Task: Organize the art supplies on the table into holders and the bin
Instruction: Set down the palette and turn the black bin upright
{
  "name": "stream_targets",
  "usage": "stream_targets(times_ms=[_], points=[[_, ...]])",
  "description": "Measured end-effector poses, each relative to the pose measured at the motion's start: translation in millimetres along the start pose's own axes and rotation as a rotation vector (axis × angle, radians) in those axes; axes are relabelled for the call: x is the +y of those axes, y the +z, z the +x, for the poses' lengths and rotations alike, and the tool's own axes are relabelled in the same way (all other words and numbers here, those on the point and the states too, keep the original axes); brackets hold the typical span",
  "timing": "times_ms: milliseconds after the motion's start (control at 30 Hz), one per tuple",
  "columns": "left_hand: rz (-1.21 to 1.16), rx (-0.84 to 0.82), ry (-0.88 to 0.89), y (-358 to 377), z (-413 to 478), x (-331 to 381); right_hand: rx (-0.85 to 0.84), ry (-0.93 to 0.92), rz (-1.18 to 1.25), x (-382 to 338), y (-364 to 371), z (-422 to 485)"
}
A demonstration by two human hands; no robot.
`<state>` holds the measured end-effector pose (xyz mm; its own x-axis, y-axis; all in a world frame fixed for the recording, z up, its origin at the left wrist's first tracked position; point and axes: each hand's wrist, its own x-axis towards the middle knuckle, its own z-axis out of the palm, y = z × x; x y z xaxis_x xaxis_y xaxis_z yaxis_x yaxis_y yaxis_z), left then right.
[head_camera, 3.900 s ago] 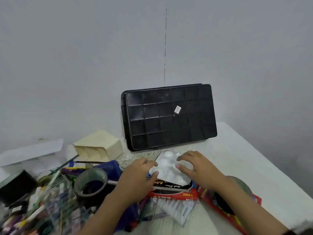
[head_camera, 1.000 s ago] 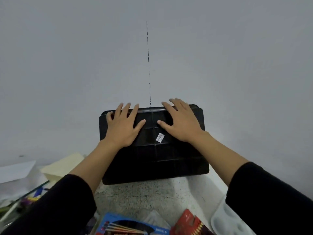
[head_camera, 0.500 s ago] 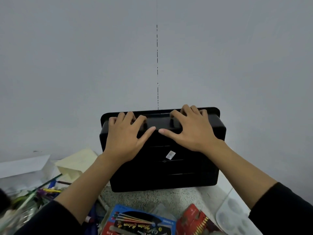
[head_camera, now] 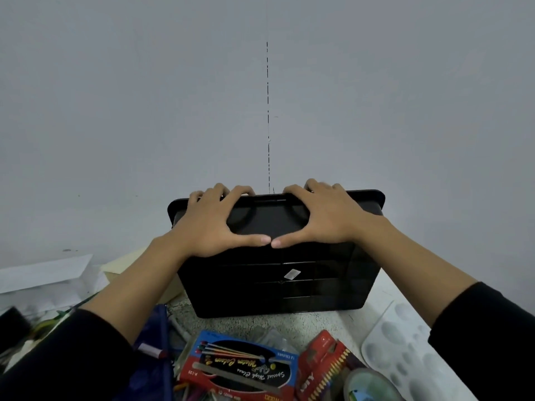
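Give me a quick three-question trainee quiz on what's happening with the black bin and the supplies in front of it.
1. True or false: the left hand and the right hand each have a grip on the black bin at its upper rim.
2. What lies on the table beside the right sleeve? A) white paint palette B) scissors C) notebook
3. Fill in: in the picture, the white sticker on the bin sits ___ the thumbs.
Key: 1 true; 2 A; 3 below.
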<state>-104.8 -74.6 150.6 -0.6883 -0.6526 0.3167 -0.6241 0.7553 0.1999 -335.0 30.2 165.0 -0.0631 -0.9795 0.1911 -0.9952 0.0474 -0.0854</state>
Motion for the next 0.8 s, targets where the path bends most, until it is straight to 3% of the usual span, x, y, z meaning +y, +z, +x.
stream_targets(times_ms=[367,600,800], points=[[0.024,0.065,0.051,13,-42,17,0.105,-0.136,0.001,-5,13,-43],[0.047,0.177,0.219,21,-63,17,0.147,-0.198,-0.071,-5,22,-76],[0.055,0.172,0.262,64,-74,15,0.117,-0.282,-0.127,10,70,-82]])
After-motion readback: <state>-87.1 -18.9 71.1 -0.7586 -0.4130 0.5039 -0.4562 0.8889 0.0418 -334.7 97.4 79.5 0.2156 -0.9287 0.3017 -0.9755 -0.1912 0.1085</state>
